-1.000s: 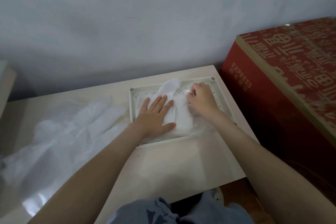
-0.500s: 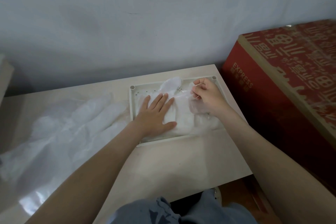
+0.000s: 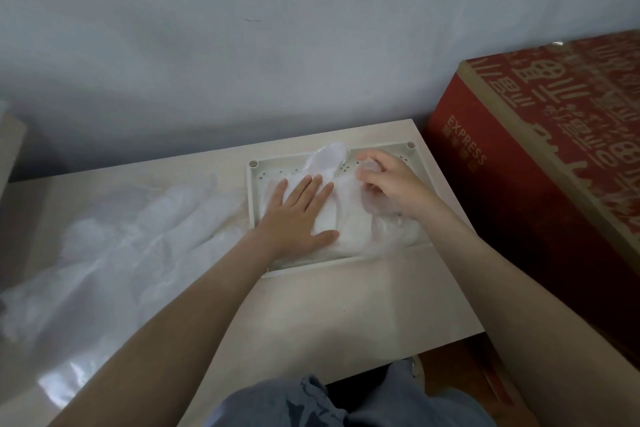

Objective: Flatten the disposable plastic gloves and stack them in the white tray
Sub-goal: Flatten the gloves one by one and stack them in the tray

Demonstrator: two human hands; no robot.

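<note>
Our left hand (image 3: 294, 215) lies flat, fingers straight, pinning the glove (image 3: 349, 218) in the white tray (image 3: 250, 198). Just right of it, our right hand (image 3: 391, 184) pinches a loose glove finger. Glove's long axis points at the far rim, so the right hand is better placed to smooth it out.
</note>
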